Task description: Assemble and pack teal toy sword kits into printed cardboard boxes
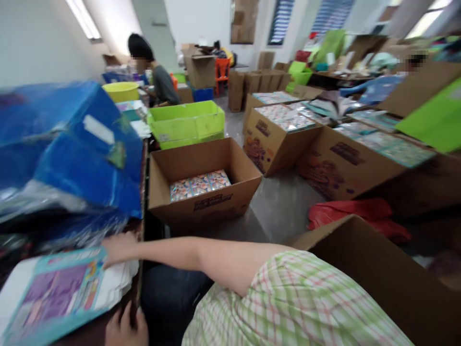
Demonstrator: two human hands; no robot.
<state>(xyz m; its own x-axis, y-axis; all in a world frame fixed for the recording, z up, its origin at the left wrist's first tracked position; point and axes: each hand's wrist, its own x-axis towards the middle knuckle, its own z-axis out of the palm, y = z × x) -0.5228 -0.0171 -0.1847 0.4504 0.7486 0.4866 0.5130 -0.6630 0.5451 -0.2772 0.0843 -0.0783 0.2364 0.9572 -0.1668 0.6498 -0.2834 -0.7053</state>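
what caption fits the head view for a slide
Right hand at a stack of printed cards, left hand close by, an open box of colourful packs beyond.

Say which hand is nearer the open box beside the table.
Right. The right hand is at the printed stack, below-left of the box in view; the left hand is lower, farther away.

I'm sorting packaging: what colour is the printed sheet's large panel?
The large panel is purple, clearest in the head view.
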